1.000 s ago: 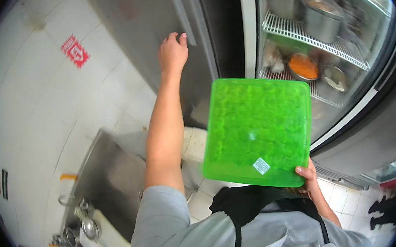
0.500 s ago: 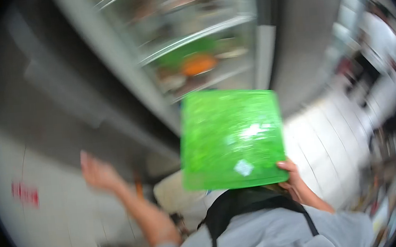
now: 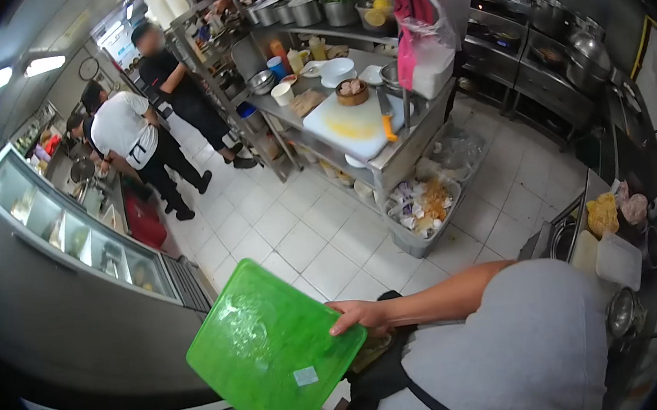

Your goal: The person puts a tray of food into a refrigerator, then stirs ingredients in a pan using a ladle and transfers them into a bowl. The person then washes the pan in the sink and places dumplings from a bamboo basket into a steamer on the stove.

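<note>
In the head view, my right hand (image 3: 359,317) grips a square green plastic lid (image 3: 266,337) by its right corner, thumb on top and fingers hidden beneath. The lid looks shiny and wet or filmed, with a small pale label (image 3: 305,376) near its lower edge. Something yellowish and translucent shows under my hand; whether a container sits below the lid, I cannot tell. My left hand is out of sight.
A steel work table (image 3: 288,118) ahead holds a white cutting board (image 3: 349,126) and an orange-handled knife (image 3: 387,117). Below it stands a bin of waste (image 3: 424,208). A glass-topped refrigerated counter (image 3: 77,221) is at left. Several people stand farther back, including one in a white shirt (image 3: 122,130).
My view has swung from the open fridge shelves to the kitchen aisle. The green lid stays in my right hand, now tilted and lower left. My left hand has left the view.
</note>
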`<action>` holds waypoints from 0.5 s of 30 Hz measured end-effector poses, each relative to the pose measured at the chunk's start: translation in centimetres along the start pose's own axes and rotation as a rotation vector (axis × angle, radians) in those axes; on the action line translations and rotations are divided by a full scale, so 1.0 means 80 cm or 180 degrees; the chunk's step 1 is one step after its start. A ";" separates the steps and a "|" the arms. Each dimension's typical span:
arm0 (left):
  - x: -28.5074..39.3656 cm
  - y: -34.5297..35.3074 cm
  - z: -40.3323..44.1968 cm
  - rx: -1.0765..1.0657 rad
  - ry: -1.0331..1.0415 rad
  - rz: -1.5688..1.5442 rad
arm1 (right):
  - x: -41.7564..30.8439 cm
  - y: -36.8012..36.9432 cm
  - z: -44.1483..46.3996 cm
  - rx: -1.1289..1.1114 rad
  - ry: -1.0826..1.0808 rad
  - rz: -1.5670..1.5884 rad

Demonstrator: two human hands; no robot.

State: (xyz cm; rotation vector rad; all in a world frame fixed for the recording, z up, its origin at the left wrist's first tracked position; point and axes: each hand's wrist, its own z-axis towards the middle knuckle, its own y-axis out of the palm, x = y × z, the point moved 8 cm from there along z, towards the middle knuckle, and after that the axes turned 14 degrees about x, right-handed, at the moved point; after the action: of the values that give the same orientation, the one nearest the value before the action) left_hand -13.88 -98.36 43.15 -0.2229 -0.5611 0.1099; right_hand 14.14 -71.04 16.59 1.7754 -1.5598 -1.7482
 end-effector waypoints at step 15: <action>0.864 0.716 -0.182 -0.2743 0.3152 -0.3012 | -0.229 -0.322 -0.106 0.0967 -0.1103 0.0151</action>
State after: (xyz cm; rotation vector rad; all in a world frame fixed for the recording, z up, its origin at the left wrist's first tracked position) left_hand 49.66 -34.10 53.06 -0.7620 0.3577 -1.1341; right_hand 39.05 -50.58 10.79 1.5976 -2.0855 -1.9637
